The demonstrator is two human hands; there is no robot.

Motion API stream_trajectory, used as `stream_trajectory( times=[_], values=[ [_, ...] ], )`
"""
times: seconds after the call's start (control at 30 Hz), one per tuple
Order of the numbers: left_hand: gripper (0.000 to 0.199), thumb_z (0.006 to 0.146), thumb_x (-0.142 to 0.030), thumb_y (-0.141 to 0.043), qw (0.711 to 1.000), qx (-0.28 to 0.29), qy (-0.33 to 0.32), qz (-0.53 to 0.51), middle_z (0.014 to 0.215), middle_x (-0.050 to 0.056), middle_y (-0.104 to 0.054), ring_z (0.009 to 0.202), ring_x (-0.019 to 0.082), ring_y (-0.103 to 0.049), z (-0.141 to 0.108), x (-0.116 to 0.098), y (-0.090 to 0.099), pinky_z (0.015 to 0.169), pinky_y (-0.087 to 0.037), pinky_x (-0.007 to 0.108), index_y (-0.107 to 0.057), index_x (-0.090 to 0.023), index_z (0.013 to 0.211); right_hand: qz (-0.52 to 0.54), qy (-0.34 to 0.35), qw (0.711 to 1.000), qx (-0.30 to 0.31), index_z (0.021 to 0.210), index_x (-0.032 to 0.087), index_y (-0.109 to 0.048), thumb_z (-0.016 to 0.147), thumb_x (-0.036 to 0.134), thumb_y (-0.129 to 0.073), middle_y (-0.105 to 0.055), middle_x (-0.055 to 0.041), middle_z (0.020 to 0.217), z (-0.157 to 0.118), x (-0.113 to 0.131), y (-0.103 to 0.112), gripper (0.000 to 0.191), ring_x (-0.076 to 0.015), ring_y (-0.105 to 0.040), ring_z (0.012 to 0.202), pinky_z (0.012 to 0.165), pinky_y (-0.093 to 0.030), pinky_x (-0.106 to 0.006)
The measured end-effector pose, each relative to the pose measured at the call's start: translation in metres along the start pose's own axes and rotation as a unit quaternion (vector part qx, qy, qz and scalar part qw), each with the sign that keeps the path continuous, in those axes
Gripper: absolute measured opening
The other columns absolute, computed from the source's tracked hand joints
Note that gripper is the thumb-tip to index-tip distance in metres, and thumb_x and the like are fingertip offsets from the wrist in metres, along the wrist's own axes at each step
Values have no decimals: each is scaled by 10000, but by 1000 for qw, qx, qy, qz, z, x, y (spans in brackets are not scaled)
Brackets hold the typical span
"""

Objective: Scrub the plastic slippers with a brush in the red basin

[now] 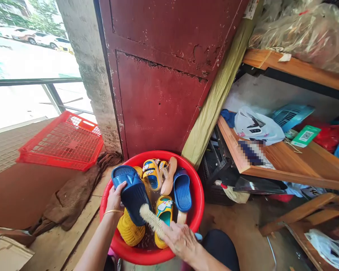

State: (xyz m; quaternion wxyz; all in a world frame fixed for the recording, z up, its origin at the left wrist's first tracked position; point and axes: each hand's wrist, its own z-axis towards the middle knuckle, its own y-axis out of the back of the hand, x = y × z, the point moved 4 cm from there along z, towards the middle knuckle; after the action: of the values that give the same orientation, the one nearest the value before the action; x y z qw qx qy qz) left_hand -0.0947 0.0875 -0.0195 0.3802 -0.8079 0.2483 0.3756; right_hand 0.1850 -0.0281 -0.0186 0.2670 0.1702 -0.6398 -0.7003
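Observation:
My left hand (pixel 115 197) grips a dark blue slide sandal (pixel 134 197) by its strap, tilted over a red basin (pixel 200 192). In my right hand (pixel 179 239) is a scrub brush (pixel 151 219) with pale bristles; its tip is against or very near the sandal's lower edge. Inside the basin, in murky water, lie a yellow child's clog (pixel 151 173), a yellow and green clog (pixel 164 210), another blue slipper (pixel 182 191), a tan sandal (pixel 169 175) and a yellow woven slipper (pixel 130 229). My right fingers hide the brush's handle.
A dark red door (pixel 161 105) stands right behind the basin. On the left, a red plastic crate (pixel 64 139) rests near a brown cloth (pixel 73 195). To the right are wooden shelves (pixel 285 177) holding bags, and a wooden stool (pixel 299 214).

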Motion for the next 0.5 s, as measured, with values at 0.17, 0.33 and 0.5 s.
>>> stream_trajectory(
  times=[0.17, 0.33, 0.5],
  values=[
    [407, 690, -272, -786, 999, 49, 15, 15, 845, 10, -725, 643, 152, -666, -16, 14, -19, 670, -566, 297, -652, -207, 1069, -10, -76, 997, 5, 1477, 287, -536, 1057, 335, -482, -713, -86, 1016, 72, 3, 27, 426, -230, -701, 831, 716, -554, -308],
    [378, 667, -253, -769, 999, -13, -40, -30, 850, -23, -699, 673, 130, -637, -10, -3, -8, 736, -562, 286, -648, -219, 1024, 10, -62, 998, 26, 1419, 327, -607, 1044, 350, -496, -732, -70, 989, 42, 9, 20, 392, -263, -695, 847, 778, -553, -373],
    [374, 711, -319, -723, 995, -29, -92, -26, 914, -36, -706, 745, 131, -642, -6, -22, 2, 776, -556, 269, -668, -224, 1069, 105, -78, 991, 29, 1389, 443, -608, 965, 421, -590, -738, -3, 918, -24, -18, 18, 425, -229, -701, 768, 731, -551, -315]
  ],
)
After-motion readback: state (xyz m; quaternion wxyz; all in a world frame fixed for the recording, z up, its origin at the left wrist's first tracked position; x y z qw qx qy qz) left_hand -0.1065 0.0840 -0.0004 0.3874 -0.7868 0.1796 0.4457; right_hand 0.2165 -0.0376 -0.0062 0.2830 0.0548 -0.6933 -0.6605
